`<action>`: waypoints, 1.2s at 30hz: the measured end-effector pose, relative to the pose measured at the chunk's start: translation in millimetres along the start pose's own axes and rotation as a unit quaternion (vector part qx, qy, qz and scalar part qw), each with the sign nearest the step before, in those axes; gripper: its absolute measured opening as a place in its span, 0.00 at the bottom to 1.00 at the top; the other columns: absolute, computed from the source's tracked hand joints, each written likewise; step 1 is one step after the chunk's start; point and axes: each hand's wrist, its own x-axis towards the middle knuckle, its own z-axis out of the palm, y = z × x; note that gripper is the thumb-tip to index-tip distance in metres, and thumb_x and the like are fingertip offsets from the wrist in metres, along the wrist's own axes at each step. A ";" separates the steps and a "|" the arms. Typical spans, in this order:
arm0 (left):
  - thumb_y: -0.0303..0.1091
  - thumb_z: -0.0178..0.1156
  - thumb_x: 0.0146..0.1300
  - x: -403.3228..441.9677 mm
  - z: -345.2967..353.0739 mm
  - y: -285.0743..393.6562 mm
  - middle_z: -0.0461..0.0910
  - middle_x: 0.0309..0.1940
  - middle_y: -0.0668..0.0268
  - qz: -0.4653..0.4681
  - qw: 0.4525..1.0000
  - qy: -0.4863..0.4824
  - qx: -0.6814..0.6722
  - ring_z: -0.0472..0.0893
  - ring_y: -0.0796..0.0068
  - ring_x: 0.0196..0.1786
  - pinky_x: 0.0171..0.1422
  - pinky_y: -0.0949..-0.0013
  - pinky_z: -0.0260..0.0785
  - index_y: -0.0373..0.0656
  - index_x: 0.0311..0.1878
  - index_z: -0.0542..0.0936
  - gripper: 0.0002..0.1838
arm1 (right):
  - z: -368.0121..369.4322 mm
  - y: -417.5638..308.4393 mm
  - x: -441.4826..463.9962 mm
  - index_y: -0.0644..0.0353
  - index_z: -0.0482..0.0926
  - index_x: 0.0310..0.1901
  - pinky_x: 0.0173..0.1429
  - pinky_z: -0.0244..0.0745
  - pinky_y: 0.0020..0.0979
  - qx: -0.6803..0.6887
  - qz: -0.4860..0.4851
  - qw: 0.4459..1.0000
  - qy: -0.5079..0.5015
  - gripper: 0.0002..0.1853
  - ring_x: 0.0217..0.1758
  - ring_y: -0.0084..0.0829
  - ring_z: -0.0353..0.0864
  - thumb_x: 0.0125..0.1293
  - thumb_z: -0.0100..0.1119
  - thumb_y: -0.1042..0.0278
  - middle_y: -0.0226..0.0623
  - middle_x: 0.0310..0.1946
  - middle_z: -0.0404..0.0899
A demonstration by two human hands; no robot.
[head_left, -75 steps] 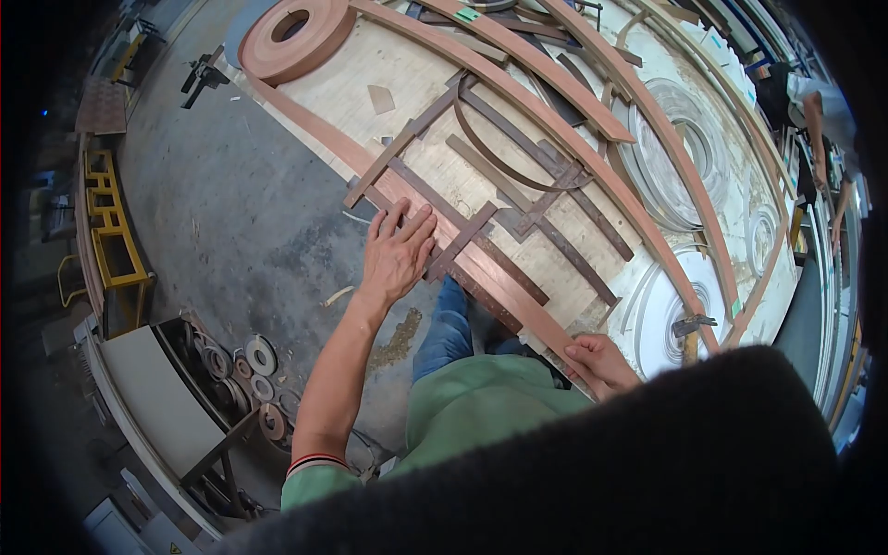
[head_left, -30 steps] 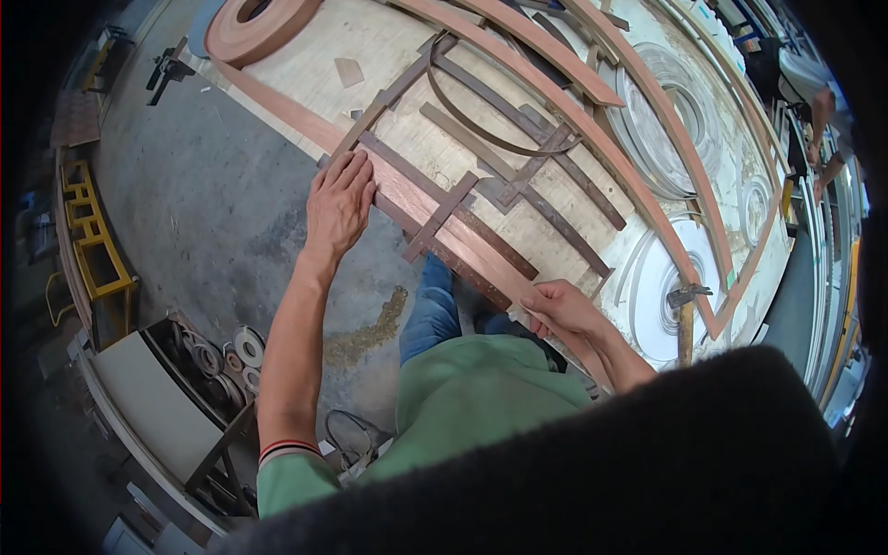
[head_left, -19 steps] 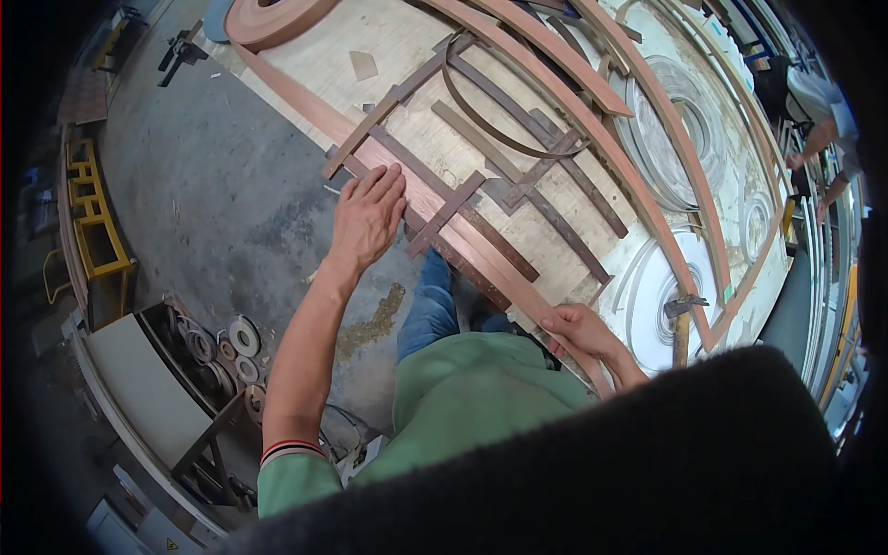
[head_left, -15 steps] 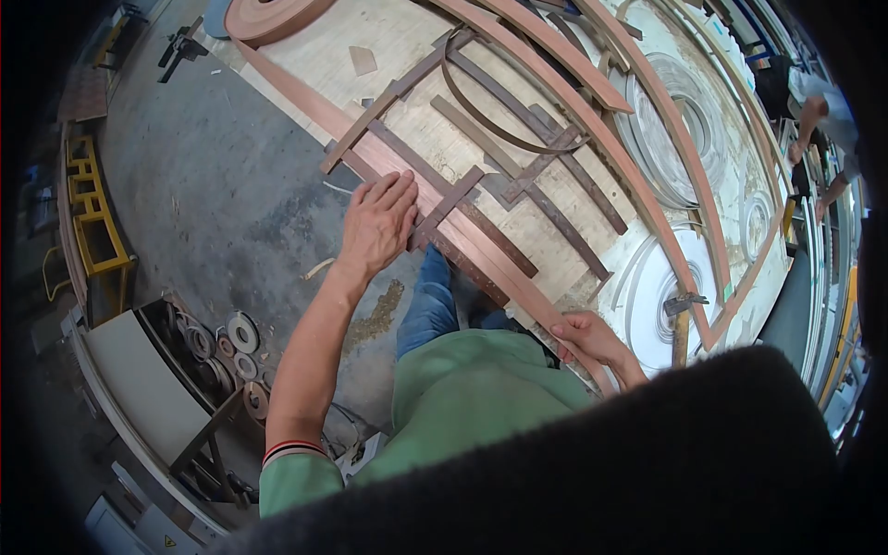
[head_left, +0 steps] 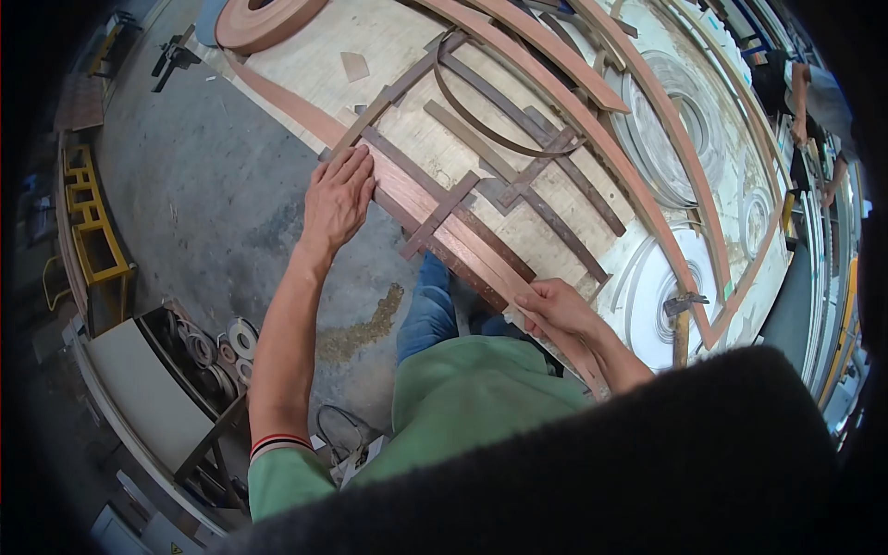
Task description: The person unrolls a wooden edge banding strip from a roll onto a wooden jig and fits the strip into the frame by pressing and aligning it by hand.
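Observation:
A long pinkish wood-grain edge banding strip (head_left: 398,177) runs diagonally along the near edge of the table, passing under several dark brown crosspieces. My left hand (head_left: 339,199) lies with its fingers stretched over the strip, near the upper-left crosspiece (head_left: 375,108). Lower right, my right hand (head_left: 562,309) pinches the strip between thumb and fingers, and a loose end trails down past the wrist. Between my hands, a short dark bar (head_left: 442,213) crosses over the strip. A large roll of similar banding (head_left: 264,23) rests at the table's far left.
Curved wooden strips (head_left: 592,129) arch across the table's far side, near white banding coils (head_left: 661,301). A hammer (head_left: 683,324) lies at right, and a thin dark hoop (head_left: 462,109) sits on the brown bars. Another person's arm (head_left: 801,102) shows at far right. A yellow metal frame (head_left: 88,222) stands left.
My left hand has slid up and left along the strip toward the upper crosspiece. My right hand has moved up and left, still pinching the strip.

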 end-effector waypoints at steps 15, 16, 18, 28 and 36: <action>0.38 0.59 0.74 -29.4 1.3 60.3 0.79 0.69 0.65 0.027 0.991 -0.051 -0.117 0.74 0.67 0.73 0.77 0.54 0.62 0.43 0.63 0.83 0.19 | -20.2 83.1 -52.9 0.63 0.85 0.44 0.35 0.82 0.27 0.044 0.046 0.998 0.030 0.16 0.28 0.24 0.85 0.77 0.63 0.56 0.35 0.28 0.85; 0.38 0.59 0.74 -28.9 2.7 58.2 0.80 0.69 0.65 0.032 0.992 -0.040 -0.114 0.74 0.67 0.73 0.77 0.54 0.62 0.43 0.62 0.83 0.18 | -21.8 84.1 -53.4 0.63 0.85 0.44 0.35 0.82 0.27 0.047 0.039 0.998 0.026 0.15 0.29 0.24 0.85 0.76 0.64 0.57 0.35 0.28 0.85; 0.38 0.59 0.74 -27.8 6.7 43.3 0.80 0.68 0.66 0.042 0.993 -0.018 -0.106 0.74 0.66 0.73 0.76 0.54 0.62 0.43 0.61 0.84 0.18 | -26.1 87.7 -48.8 0.63 0.85 0.44 0.36 0.82 0.27 0.013 -0.010 1.000 0.018 0.14 0.29 0.24 0.85 0.76 0.64 0.58 0.36 0.28 0.85; 0.39 0.59 0.74 -3.0 -0.8 1.7 0.81 0.67 0.67 -0.006 1.000 -0.004 -0.006 0.75 0.63 0.70 0.71 0.56 0.65 0.42 0.61 0.83 0.18 | 10.3 10.2 -2.2 0.66 0.84 0.40 0.35 0.81 0.29 0.016 -0.005 0.999 0.048 0.16 0.28 0.25 0.85 0.77 0.61 0.58 0.38 0.27 0.85; 0.38 0.60 0.72 -9.4 1.8 16.7 0.80 0.67 0.68 -0.014 1.000 0.002 -0.021 0.74 0.63 0.70 0.71 0.56 0.65 0.43 0.61 0.83 0.18 | 3.3 30.9 -7.3 0.66 0.83 0.40 0.34 0.81 0.29 0.021 -0.002 0.999 0.045 0.16 0.28 0.26 0.84 0.78 0.61 0.59 0.37 0.26 0.84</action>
